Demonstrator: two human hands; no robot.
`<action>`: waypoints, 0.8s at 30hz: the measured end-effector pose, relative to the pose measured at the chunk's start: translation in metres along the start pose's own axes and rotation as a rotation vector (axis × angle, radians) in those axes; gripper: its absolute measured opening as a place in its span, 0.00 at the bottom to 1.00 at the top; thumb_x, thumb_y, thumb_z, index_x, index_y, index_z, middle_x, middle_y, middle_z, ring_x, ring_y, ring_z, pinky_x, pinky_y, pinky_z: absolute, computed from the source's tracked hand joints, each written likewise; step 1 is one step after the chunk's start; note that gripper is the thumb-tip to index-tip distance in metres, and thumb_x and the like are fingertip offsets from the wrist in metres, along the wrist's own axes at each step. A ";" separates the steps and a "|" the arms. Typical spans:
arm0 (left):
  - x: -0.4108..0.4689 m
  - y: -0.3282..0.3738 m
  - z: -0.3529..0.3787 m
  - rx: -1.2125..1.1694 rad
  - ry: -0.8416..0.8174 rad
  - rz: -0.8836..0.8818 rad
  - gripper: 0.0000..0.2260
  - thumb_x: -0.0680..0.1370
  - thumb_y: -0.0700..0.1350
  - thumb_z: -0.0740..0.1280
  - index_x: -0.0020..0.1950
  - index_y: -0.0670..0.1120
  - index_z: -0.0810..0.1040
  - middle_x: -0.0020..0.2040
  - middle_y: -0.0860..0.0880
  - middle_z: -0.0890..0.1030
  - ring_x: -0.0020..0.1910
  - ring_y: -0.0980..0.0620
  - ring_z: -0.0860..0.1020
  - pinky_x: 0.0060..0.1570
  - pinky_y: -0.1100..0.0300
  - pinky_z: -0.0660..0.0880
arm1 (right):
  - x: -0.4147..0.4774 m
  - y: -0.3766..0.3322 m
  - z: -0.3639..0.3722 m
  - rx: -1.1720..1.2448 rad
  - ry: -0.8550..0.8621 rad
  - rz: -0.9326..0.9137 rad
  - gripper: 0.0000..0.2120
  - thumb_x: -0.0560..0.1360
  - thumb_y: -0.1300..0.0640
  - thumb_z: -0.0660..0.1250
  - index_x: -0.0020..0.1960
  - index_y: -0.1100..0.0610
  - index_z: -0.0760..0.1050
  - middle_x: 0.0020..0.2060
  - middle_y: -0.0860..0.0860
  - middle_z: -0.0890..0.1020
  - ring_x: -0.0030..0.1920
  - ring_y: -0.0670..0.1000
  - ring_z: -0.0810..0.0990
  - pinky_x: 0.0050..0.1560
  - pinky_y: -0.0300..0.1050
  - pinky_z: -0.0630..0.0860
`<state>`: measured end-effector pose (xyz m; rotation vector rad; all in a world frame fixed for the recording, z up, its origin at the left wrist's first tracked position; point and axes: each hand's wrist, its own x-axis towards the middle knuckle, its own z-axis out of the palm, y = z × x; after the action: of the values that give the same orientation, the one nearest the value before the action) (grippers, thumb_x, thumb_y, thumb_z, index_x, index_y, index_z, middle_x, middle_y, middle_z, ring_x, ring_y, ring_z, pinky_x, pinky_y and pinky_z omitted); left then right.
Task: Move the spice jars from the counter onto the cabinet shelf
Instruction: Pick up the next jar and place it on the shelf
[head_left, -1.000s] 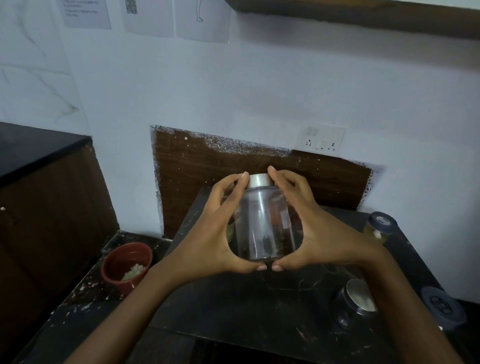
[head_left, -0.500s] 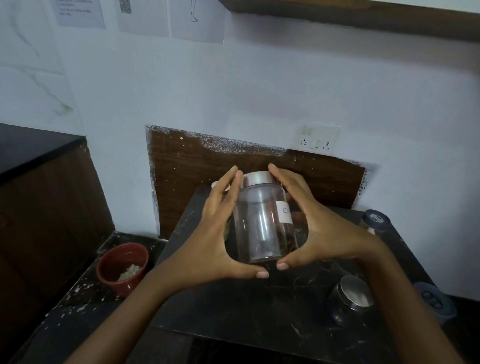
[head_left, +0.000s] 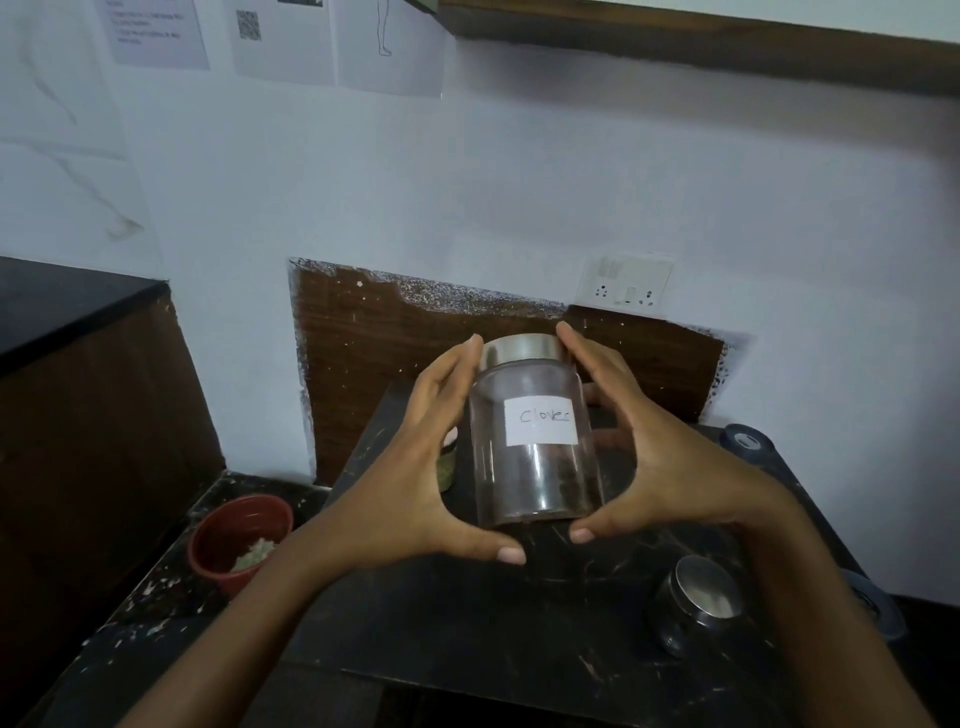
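Hands first: my left hand (head_left: 415, 467) and my right hand (head_left: 670, 462) cup a clear glass jar with a silver metal lid (head_left: 535, 436) between them, upright, raised off the dark speckled stone counter (head_left: 467, 623); fingers press the lid and upper sides, thumbs meet under the base, so both hands are closed on it; a white paper label (head_left: 541, 421) handwritten "Cloves" faces me, and dark contents show low inside the glass; just behind my left palm a small jar with greenish contents (head_left: 447, 467) peeks out, mostly hidden; below and right of the grip a second glass jar with a silver lid (head_left: 698, 603) stands on the counter, near my right forearm; further right, two jars with dark blue lids, one (head_left: 745, 441) beyond my right wrist, one (head_left: 872, 608) at the counter's edge; down left of the grip a red-brown bowl holding pale crumbs (head_left: 241, 540) sits on a lower ledge; high above the grip runs the dark wooden cabinet shelf (head_left: 701, 36), with printed sheets (head_left: 337, 41) taped to the white wall left of it
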<state>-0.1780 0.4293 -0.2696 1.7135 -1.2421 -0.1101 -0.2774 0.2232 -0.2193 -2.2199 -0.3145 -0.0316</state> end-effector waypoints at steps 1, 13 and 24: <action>0.003 0.001 -0.001 0.006 0.000 0.008 0.58 0.57 0.59 0.77 0.74 0.64 0.38 0.73 0.66 0.45 0.73 0.67 0.51 0.68 0.68 0.61 | 0.000 -0.001 -0.001 -0.042 0.016 0.000 0.62 0.55 0.52 0.82 0.71 0.32 0.39 0.65 0.23 0.47 0.66 0.27 0.55 0.57 0.25 0.68; 0.040 0.004 -0.007 0.076 0.012 0.048 0.55 0.57 0.57 0.79 0.75 0.63 0.47 0.72 0.64 0.53 0.69 0.68 0.59 0.67 0.57 0.68 | 0.004 0.005 -0.022 -0.180 0.098 0.020 0.63 0.55 0.52 0.82 0.66 0.26 0.37 0.63 0.20 0.42 0.61 0.27 0.56 0.53 0.25 0.68; 0.160 0.028 -0.053 0.323 0.076 0.230 0.55 0.57 0.58 0.80 0.74 0.63 0.47 0.70 0.69 0.51 0.69 0.72 0.55 0.64 0.76 0.60 | 0.059 -0.005 -0.125 -0.320 0.218 -0.157 0.59 0.55 0.45 0.78 0.65 0.25 0.36 0.62 0.19 0.43 0.62 0.20 0.49 0.55 0.18 0.62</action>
<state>-0.0914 0.3412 -0.1518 1.8110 -1.4483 0.3054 -0.2107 0.1416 -0.1299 -2.4733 -0.3834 -0.4334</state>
